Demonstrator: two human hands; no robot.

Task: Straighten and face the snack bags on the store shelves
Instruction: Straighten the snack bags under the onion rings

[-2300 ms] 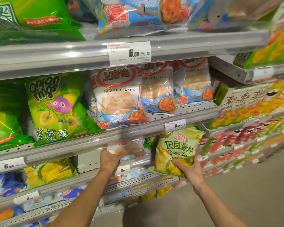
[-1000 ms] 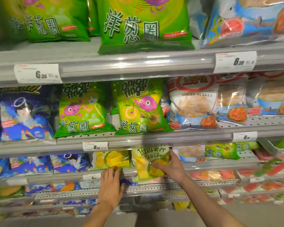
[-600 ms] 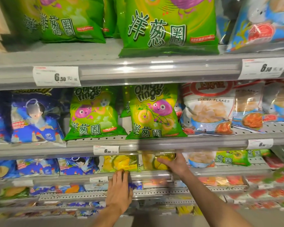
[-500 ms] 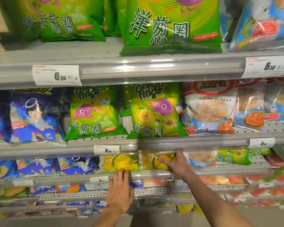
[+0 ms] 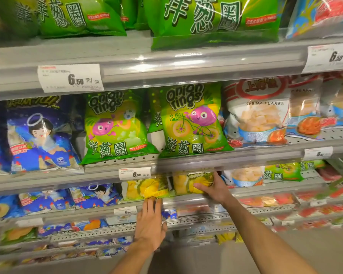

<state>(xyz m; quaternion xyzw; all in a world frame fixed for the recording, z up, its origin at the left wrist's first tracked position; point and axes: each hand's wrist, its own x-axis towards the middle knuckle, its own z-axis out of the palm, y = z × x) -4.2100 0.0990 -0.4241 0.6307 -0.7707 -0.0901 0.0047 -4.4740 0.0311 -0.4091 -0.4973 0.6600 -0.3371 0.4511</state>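
Setting: store aisle, grey metal shelves [image 5: 127, 56] in tiers with white price tags [image 5: 70, 78] on the rails.
Right hand [image 5: 214, 187]: reaches under the rail of the third tier, fingers curled onto the lower front of a yellow potato-chip bag [image 5: 188, 182], thumb up at its right edge; it grips the bag.
Held bag: stands on the third-tier shelf, top hidden behind the rail above.
Left hand [image 5: 150, 220]: flat, fingers straight and together, fingertips at the shelf edge just below a second yellow chip bag [image 5: 145, 187]; holds nothing.
Neighbours: second yellow bag just left of the held one; white shrimp-flakes bag [image 5: 246, 176] just right.
Tier above: two green onion-rings bags [image 5: 192, 121] upright, blue bags [image 5: 38, 135] to their left.
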